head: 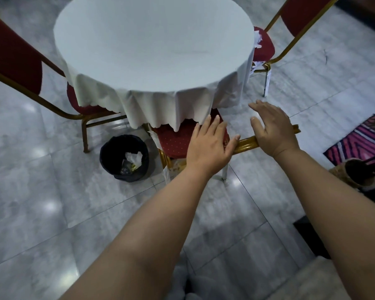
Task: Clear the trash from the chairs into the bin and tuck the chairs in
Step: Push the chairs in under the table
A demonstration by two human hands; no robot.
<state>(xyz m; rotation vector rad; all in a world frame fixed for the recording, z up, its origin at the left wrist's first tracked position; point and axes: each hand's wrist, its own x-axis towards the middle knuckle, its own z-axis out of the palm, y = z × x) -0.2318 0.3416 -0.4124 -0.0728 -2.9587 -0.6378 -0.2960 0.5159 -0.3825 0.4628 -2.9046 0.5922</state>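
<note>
The near red chair [173, 139] has its seat partly under the white tablecloth of the round table [154, 44]. My left hand [210, 146] lies flat, fingers straight, over the seat's rear edge, its thumb by the gold back rail [247, 145]. On that rail rests my right hand [273, 131], palm down with fingers spread and not curled around it. A black bin [108, 152] stands on the floor left of this chair, with crumpled white paper [134, 159] inside. White paper scraps [258, 40] lie on the seat of the far right chair [266, 48].
A third red chair [13, 57] stands at the left, its seat partly under the cloth. A pink patterned rug [364, 137] and a woven brown object [355, 172] lie at the right. Grey glossy tiles cover the floor.
</note>
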